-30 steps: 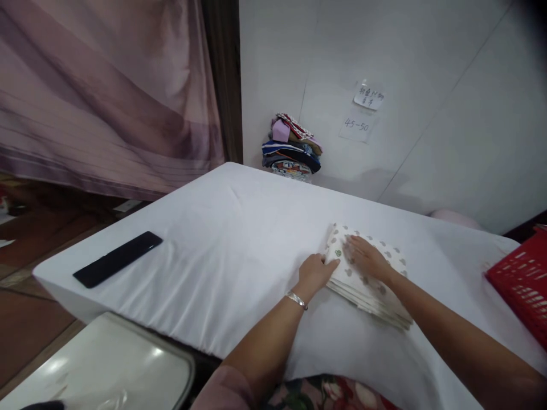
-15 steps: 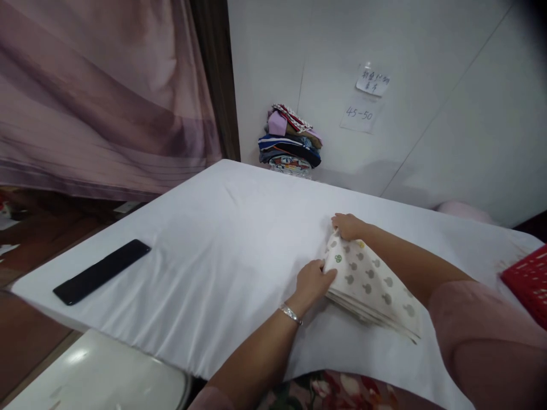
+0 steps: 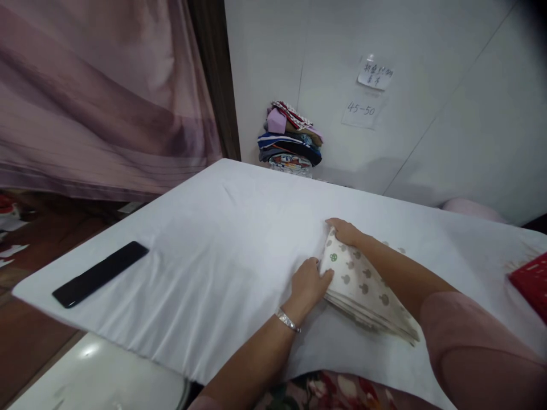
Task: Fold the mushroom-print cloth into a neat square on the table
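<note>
A folded cream cloth [image 3: 356, 279] with grey tree-like prints and a small green motif rests on the white-covered table [image 3: 256, 228], near its front edge. Its layers show along the near side. My left hand [image 3: 310, 282], with a silver bracelet at the wrist, grips the cloth's left edge between thumb and fingers. Farther back, my right hand [image 3: 344, 230] pinches the upper left corner. The right forearm crosses over the cloth and covers part of its far side.
A black phone-like slab [image 3: 100, 273] lies at the table's left. Folded fabrics [image 3: 290, 139] are stacked beyond the far edge, by a wall with handwritten notes [image 3: 361, 108]. A red basket [image 3: 532, 285] stands at the right, and a pale stool [image 3: 115, 376] at lower left.
Both hands have shifted slightly left with the cloth's left end. More of the print on its far side is now behind my right forearm.
</note>
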`<state>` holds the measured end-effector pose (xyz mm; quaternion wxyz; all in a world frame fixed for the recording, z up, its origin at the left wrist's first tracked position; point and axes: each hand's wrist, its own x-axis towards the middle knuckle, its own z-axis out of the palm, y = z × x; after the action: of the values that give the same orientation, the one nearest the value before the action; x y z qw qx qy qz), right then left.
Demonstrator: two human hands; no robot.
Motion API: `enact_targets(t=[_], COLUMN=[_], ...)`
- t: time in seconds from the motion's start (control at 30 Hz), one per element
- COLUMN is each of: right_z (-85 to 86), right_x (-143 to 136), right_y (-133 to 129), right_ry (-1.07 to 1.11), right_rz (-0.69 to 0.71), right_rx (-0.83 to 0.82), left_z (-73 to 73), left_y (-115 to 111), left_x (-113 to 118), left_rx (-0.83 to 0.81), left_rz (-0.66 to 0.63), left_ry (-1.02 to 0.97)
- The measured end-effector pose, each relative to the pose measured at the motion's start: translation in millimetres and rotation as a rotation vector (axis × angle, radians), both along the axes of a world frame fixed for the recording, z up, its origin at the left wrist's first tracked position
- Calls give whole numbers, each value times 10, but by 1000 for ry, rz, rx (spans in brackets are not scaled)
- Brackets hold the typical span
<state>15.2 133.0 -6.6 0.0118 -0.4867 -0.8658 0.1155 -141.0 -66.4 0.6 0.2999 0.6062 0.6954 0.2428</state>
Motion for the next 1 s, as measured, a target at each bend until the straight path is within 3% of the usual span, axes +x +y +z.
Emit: enact_targets(t=[0.2, 0.37, 0.57, 0.7, 0.8, 0.9, 1.0], right_z=[121, 186, 245, 228, 166, 126, 123], right_x=[348, 661, 579, 390, 203, 67, 39], right_y=[136, 40, -225, -471, -719, -944, -1094], right_ry=[68, -36, -16, 152, 321, 399, 473], right_rz=[-205, -250, -323, -507, -564, -564, -589], right_rx=[-193, -236, -255, -425, -547, -514, -487], left_z=[43, 6, 69, 329, 486, 458, 297], left_y=[29, 108, 250, 639, 980, 1113, 1010], left_x=[-29, -127, -476, -1015, -1389, -1567, -1604], left_rx=[-142, -193, -167, -75, -43, -14, -28], left_rz=[-73, -194, -324, -280, -174, -8, 116], left_ry=[-9, -90, -22, 113, 223, 204, 155])
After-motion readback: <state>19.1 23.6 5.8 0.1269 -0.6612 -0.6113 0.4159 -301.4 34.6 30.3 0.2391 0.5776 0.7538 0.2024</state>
